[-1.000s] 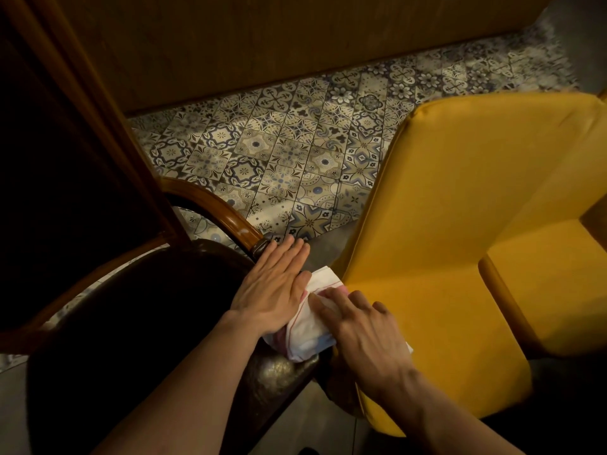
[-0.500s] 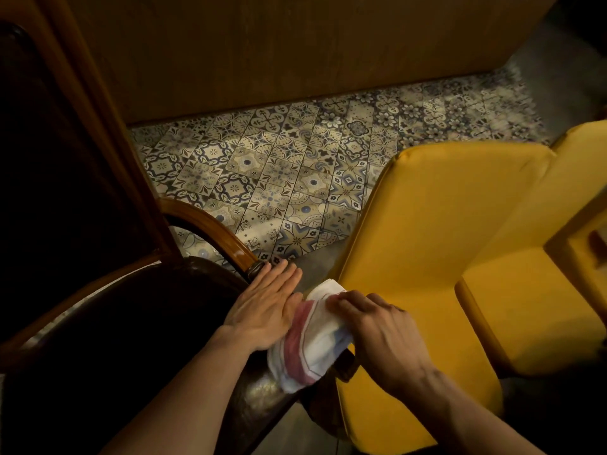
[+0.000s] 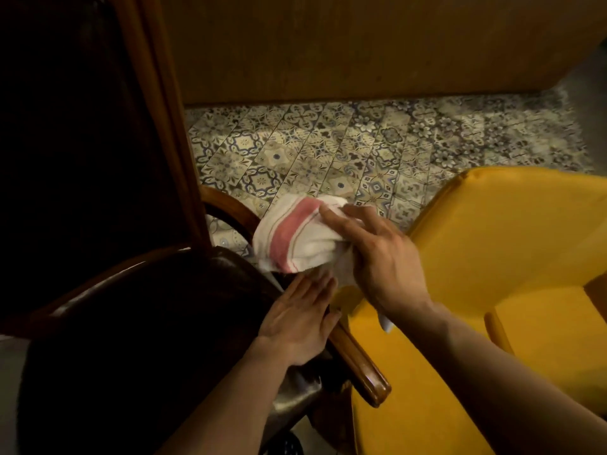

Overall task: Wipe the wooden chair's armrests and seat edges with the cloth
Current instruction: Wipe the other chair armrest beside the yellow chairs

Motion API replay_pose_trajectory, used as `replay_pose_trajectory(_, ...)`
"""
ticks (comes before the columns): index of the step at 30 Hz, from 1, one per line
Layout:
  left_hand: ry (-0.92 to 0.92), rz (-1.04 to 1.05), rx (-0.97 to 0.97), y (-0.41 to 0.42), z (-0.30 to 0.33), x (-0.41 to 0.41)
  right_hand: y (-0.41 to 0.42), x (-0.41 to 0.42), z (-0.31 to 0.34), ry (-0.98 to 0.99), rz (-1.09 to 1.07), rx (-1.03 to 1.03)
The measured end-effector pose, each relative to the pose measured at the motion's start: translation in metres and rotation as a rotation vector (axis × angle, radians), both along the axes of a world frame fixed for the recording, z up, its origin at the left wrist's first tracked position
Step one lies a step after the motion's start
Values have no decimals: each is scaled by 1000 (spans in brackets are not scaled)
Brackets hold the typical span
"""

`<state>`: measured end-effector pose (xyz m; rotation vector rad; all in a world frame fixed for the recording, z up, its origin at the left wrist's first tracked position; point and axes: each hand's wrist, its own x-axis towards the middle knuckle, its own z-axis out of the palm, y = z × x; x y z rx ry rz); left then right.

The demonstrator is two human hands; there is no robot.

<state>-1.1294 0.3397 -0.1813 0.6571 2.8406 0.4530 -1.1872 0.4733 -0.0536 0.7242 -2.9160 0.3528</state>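
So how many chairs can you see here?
2. The dark wooden chair is on the left, under the left hand. The yellow chair is on the right, beside it. The right hand holds the cloth over the armrest. More may be out of view.

A single head-worn wide-angle view looks steeply down and forward from close above the wooden chair (image 3: 138, 323), taking in the patterned tile floor (image 3: 345, 152) and the yellow chair (image 3: 492, 257) alongside.

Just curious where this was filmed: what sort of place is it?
Probably a restaurant or café seating area: patterned floor tiles, a dark wooden armchair close beside a yellow upholstered chair, and wood panelling behind.
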Motion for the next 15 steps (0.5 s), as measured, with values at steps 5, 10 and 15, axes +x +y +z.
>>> replay_pose_trajectory(5, 46, 57, 46, 3, 1, 6, -38, -23, -43, -132, 307, 195)
replay_pose_trajectory(10, 71, 119, 117, 3, -1, 8, -36, -46, -75, -228, 684, 541)
replay_pose_trajectory(15, 109, 109, 108, 4, -1, 9, -33, -75, -81, -111, 873, 614)
